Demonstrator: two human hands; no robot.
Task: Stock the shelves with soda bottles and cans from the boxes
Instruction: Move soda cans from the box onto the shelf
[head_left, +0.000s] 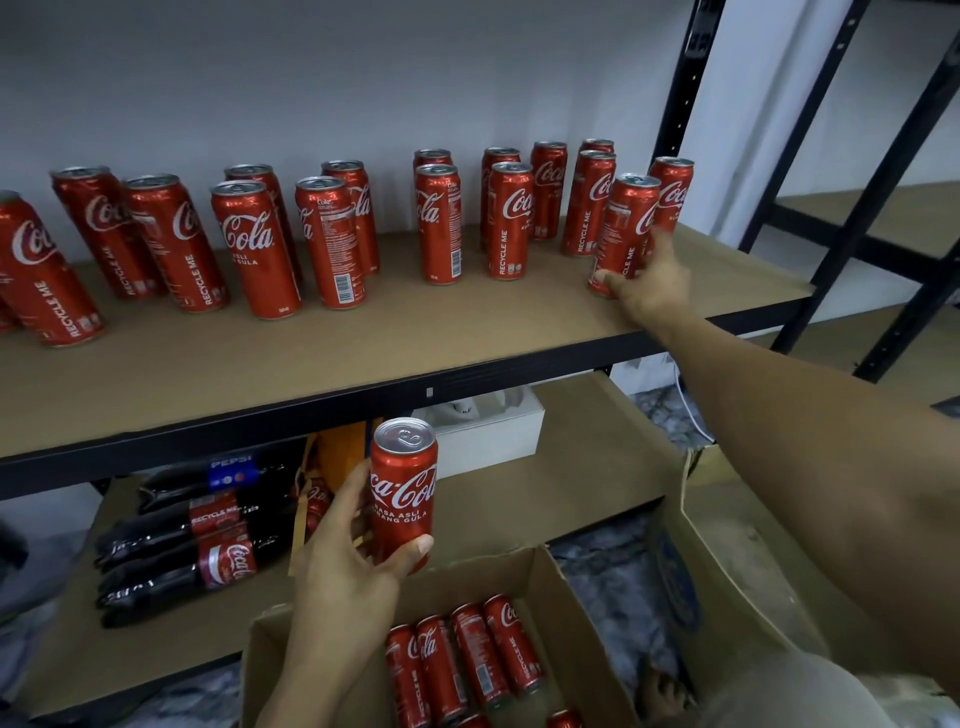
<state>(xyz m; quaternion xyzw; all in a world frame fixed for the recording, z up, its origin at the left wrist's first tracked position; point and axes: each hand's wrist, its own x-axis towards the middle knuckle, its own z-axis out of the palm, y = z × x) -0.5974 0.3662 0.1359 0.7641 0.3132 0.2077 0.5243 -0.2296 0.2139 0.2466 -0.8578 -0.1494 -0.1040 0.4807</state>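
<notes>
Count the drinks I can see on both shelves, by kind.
Coca-Cola cans on the top shelf: 16, perhaps more past the left edge
Coca-Cola bottles lying on the lower shelf: 2
Pepsi bottle: 1
Total: 19 plainly visible

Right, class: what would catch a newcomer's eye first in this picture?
Red cans standing in loose rows on the upper shelf. Then the left hand gripping the near can above the box, and the right hand holding the end can at the shelf's right.

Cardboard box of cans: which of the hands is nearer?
Left. The left hand holds a can just above the back wall of the box; the right hand grips a shelf can higher up.
</notes>
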